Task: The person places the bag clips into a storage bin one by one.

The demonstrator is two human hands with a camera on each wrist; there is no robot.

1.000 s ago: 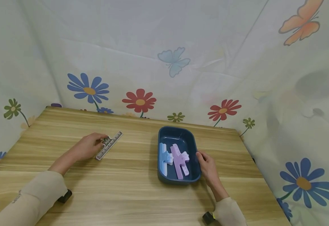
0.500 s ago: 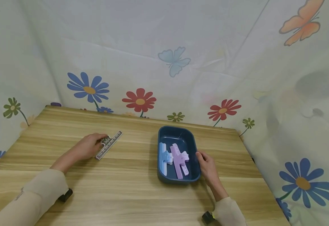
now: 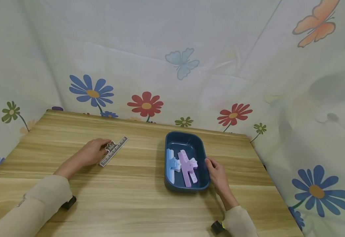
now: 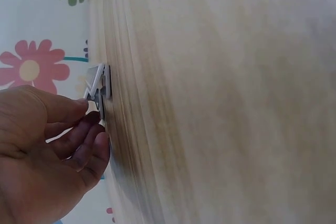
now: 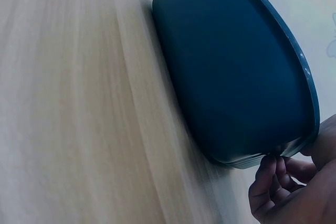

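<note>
On the left of the table my left hand (image 3: pixel 93 152) pinches the handle of a black-and-white clip (image 3: pixel 114 151) with a piano-key pattern. In the left wrist view, thumb and forefinger meet at the clip (image 4: pixel 99 85), whose long bar is at the tabletop. My right hand (image 3: pixel 218 173) grips the right side of a dark blue bin (image 3: pixel 201 147), thumb at the rim and fingers curled against the outer wall. Inside the bin lie a blue-and-white clip (image 3: pixel 170 166) and a purple clip (image 3: pixel 185 170), side by side. The right wrist view has the bin's outer wall (image 5: pixel 231 72).
The wood-grain table (image 3: pixel 125 204) ends at a back edge against a white curtain (image 3: pixel 116 39) printed with flowers and butterflies. More curtain hangs at both sides. A small purple object (image 3: pixel 57 108) shows at the table's far left corner.
Little differs. The left hand stays at the piano-key clip, whose black handle tilts slightly more into view. The right hand and the bin keep their places; the whole view has shifted slightly.
</note>
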